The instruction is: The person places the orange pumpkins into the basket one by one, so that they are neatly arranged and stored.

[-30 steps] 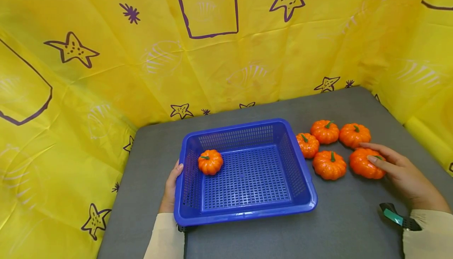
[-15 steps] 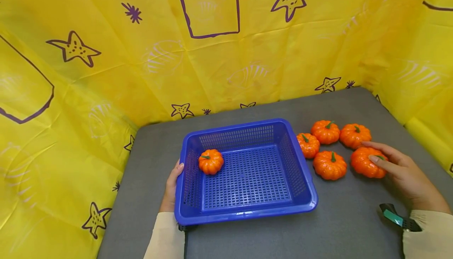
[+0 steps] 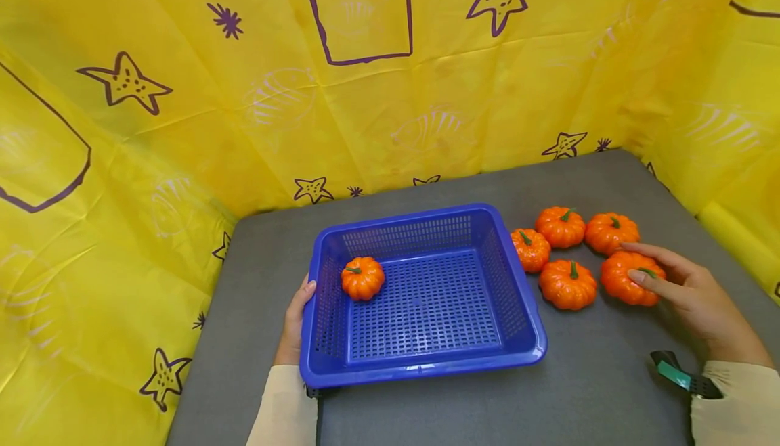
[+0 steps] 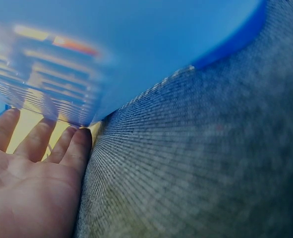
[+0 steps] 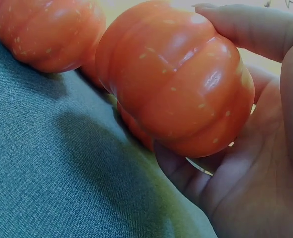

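- Yellow cloth (image 3: 365,121), printed with purple-outlined starfish (image 3: 126,85), hangs beyond the grey desk (image 3: 426,415) at 12 o'clock and runs down both sides of it, at 9 and 3.
- The blue basket (image 3: 420,370), its walls and floor slotted, sits around the middle of the desk.
- Inside it, toward 9 to 10 o'clock, lies a single orange pumpkin (image 3: 362,286) with its green stem pointing at 9.
- The left hand (image 3: 295,321) is at the basket's 9 o'clock side, fingers fairly straight, their tips against the outer wall.
- The right hand (image 3: 697,300), out at 3 o'clock, has thumb and fingers clamped round the held pumpkin (image 3: 621,282); I cannot tell whether its underside touches the desk.
- From that one, the near pumpkin (image 3: 568,286) sits at 9 o'clock, the far pumpkin (image 3: 611,233) at 11 to 12, the stemmed pumpkin (image 3: 558,229) at 10.
- A partly hidden pumpkin (image 3: 533,254) shows just beside the basket's rim, at its 2 to 3 o'clock.
- Both arms wear cream sleeves (image 3: 284,409); a black-and-teal band (image 3: 674,373) is by the right wrist.
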The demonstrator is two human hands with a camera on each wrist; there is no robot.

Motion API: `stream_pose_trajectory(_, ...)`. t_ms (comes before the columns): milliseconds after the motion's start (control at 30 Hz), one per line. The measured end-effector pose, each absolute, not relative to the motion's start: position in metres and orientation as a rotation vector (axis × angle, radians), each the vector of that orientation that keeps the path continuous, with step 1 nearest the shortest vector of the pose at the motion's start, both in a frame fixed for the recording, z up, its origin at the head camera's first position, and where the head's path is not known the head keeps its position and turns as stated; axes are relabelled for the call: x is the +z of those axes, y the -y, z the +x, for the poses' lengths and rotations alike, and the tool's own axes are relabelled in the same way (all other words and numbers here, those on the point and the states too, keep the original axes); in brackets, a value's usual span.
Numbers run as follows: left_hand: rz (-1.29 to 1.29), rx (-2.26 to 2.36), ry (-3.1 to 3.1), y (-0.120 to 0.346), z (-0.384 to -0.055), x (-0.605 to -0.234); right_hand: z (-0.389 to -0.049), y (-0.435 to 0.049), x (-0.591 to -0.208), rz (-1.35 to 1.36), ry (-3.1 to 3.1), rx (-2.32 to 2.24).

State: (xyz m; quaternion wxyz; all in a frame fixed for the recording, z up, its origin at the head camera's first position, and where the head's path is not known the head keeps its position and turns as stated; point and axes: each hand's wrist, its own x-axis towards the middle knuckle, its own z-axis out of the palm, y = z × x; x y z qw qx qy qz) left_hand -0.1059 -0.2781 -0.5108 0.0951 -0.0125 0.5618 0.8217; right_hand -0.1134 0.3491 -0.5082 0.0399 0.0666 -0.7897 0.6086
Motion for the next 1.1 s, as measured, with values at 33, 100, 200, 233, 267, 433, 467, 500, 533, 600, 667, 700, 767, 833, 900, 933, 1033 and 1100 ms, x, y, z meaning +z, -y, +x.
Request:
stream_pose_trajectory(33,-0.038,2.437,-1.667,0.278,-0.106,-0.511,-0.113,-0.349,-0.508,0.207,2.436,1.836)
stream_pose_trajectory(100,-0.020,2.437,-1.670,0.278,-0.106,-0.511,-0.113,-0.348,-0.507,0.218,2.467,1.766)
stream_pose_trajectory(200,0.016,2.442,-1.675,0.278,-0.106,-0.510,-0.113,-0.346,-0.506,0.232,2.459,1.760)
stream_pose_trajectory(233,0.025,2.442,-1.678,0.278,-0.107,-0.511,-0.113,-0.346,-0.505,0.233,2.449,1.774)
stream_pose_trajectory(267,0.030,2.441,-1.680,0.279,-0.107,-0.511,-0.113,-0.345,-0.505,0.233,2.440,1.788)
stream_pose_trajectory(433,0.031,2.443,-1.672,0.279,-0.108,-0.513,-0.113,-0.342,-0.503,0.222,2.440,1.770)
stream_pose_trajectory(467,0.030,2.443,-1.672,0.279,-0.108,-0.513,-0.113,-0.341,-0.502,0.222,2.441,1.763)
stream_pose_trajectory(500,0.030,2.442,-1.672,0.279,-0.108,-0.514,-0.113,-0.340,-0.502,0.225,2.439,1.756)
stream_pose_trajectory(533,0.029,2.443,-1.671,0.279,-0.108,-0.514,-0.114,-0.339,-0.501,0.233,2.433,1.754)
stream_pose_trajectory(600,0.029,2.444,-1.670,0.279,-0.108,-0.514,-0.114,-0.337,-0.501,0.253,2.397,1.789)
stream_pose_trajectory(667,0.027,2.444,-1.672,0.279,-0.107,-0.513,-0.115,-0.335,-0.500,0.282,2.354,1.823)
stream_pose_trajectory(700,0.028,2.446,-1.670,0.279,-0.107,-0.513,-0.115,-0.335,-0.500,0.296,2.324,1.852)
stream_pose_trajectory(767,0.029,2.444,-1.669,0.278,-0.107,-0.512,-0.115,-0.333,-0.499,0.318,2.268,1.903)
stream_pose_trajectory(833,0.022,2.444,-1.665,0.278,-0.107,-0.512,-0.115,-0.332,-0.497,0.333,2.226,1.930)
stream_pose_trajectory(900,0.005,2.443,-1.662,0.278,-0.106,-0.511,-0.115,-0.330,-0.495,0.340,2.180,1.971)
stream_pose_trajectory(933,-0.007,2.441,-1.667,0.278,-0.106,-0.511,-0.115,-0.329,-0.494,0.343,2.170,1.973)
stream_pose_trajectory(1033,-0.038,2.438,-1.665,0.277,-0.105,-0.509,-0.115,-0.327,-0.492,0.347,2.147,1.973)
stream_pose_trajectory(1100,-0.039,2.436,-1.668,0.277,-0.105,-0.509,-0.115,-0.326,-0.491,0.348,2.130,1.981)
